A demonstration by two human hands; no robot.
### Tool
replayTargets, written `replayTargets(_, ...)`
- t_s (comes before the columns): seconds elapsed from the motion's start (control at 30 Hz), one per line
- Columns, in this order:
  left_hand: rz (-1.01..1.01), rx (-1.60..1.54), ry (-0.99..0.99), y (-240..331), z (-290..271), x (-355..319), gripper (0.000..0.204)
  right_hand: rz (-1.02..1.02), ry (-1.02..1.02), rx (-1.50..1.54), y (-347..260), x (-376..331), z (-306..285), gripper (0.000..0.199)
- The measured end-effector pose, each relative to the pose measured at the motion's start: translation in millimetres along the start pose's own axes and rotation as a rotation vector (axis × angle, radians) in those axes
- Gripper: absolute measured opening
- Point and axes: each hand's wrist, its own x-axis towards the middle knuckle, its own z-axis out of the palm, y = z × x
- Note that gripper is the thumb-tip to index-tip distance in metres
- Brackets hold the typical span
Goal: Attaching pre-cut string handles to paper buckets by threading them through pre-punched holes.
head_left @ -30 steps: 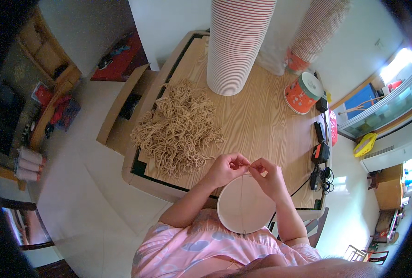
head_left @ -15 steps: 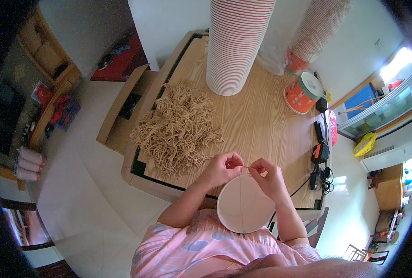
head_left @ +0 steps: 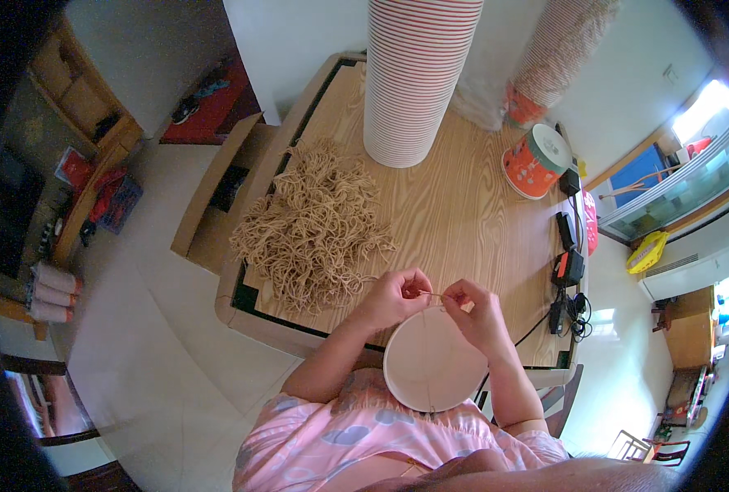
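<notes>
A white paper bucket rests at the table's near edge against my lap, its round opening facing up toward me. A thin cord is stretched between my hands just above the bucket's far rim, and a fine line also runs down across the opening. My left hand pinches one end of the cord. My right hand is closed on the other side, its fingertips close to the rim. Exactly how the cord meets the rim is too small to tell. A tangled heap of beige cords lies left of my hands.
A tall stack of white buckets stands at the table's back, with a bagged stack behind. An orange patterned bucket sits upside down at right. Black adapters and cables line the right edge. An open cardboard box stands at left.
My left hand has drawn slightly away from the right, so more cord shows between them. The bucket and the heap stay where they were.
</notes>
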Motion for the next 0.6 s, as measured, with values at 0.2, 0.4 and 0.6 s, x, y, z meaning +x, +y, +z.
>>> replayTargets(0.2,-0.012,-0.079,0.037,-5.8,-3.1,-0.6,0.006,-0.043,-0.017,-0.019,1.3,1.8,-0.6,0.011)
replayTargets(0.4,-0.020,-0.146,0.028,-7.4,-3.8,3.7,0.009,-0.073,-0.040,0.042,-2.2,12.5,0.0,0.012)
replayTargets(0.6,-0.022,-0.191,0.071,-5.7,-2.4,4.2,0.011,-0.087,-0.065,0.030,0.6,16.9,2.0,0.010)
